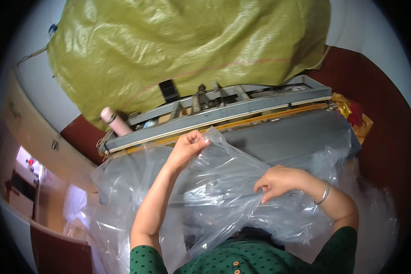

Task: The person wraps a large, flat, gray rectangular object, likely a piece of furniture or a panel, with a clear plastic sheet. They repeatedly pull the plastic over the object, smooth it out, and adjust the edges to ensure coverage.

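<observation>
Plastic sheet (217, 185): clear, glossy, creased | left hand (187, 150): pinching it | right hand (281, 180): can't tell

The left hand (187, 148) pinches, held farther forward; the right hand (281, 179) curls, its grip hard to tell.

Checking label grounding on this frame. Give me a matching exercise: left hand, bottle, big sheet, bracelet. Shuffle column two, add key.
Column 1
1. Left hand
2. Bottle
3. Big sheet
4. Bracelet

Column 2
A. Pink, by the left end of the grey trough
B. Silver-coloured, worn
C. Pinching clear plastic film
D. Yellow-green, at the top of the view

Pairs: 1-C, 2-A, 3-D, 4-B
</observation>
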Motion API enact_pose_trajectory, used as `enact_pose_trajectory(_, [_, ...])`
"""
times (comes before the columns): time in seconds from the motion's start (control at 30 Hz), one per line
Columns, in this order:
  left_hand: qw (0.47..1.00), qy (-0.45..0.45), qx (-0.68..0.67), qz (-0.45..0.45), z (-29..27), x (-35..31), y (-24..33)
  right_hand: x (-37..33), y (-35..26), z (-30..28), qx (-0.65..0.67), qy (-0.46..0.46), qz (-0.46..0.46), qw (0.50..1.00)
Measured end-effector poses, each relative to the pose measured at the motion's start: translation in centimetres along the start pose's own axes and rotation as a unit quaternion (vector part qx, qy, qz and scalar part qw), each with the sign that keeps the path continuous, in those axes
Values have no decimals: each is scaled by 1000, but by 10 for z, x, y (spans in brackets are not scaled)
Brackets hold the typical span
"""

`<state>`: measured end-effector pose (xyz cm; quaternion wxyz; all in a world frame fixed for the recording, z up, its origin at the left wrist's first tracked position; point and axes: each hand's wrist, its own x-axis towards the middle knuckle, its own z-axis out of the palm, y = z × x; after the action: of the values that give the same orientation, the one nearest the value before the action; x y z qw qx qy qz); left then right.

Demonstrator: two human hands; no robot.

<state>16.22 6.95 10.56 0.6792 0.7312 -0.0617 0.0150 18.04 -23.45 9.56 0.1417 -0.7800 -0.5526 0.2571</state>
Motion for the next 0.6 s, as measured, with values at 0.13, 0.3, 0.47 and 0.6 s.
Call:
enact_pose_trajectory(0.13, [997, 60, -30, -43, 37, 26, -15, -14, 44, 6, 268, 167, 16, 949])
enact_pose_trajectory(0.3, [994, 83, -47, -50, 68, 38, -28, 2, 4, -14, -25, 497, -30, 867])
enact_pose_trajectory(0.47, [1000, 5, -10, 3, 100, 37, -24, 37, 15, -4, -172, 543, -63, 819])
enact_pose_trajectory(0.6, [986, -153, 54, -39, 73, 23, -25, 26, 70, -13, 234, 640, 8, 732])
